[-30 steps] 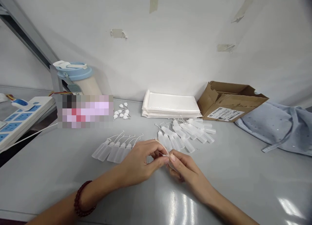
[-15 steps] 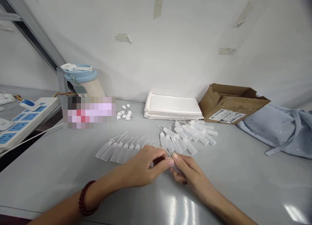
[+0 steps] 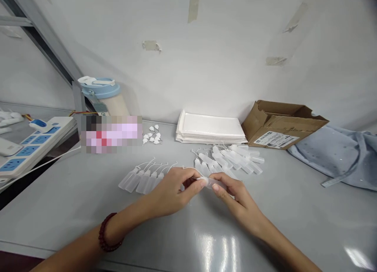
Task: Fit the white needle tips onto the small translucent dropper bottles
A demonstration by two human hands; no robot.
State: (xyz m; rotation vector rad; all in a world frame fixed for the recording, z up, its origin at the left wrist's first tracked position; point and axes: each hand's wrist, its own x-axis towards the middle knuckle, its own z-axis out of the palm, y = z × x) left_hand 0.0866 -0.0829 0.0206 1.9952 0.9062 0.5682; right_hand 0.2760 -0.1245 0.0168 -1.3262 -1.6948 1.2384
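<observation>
2 hands (image 3: pixel 169 193) hold 1 bottle (image 3: pixel 214 182).

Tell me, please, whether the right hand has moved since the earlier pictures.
Yes, slightly: judged against the stack of white packets, the right hand has come nearer to it and a little farther to the right.

The label (image 3: pixel 276 139) on the box (image 3: pixel 297 126) bears unreadable print; the cup (image 3: pixel 115 104) shows what may be a "G".
</observation>
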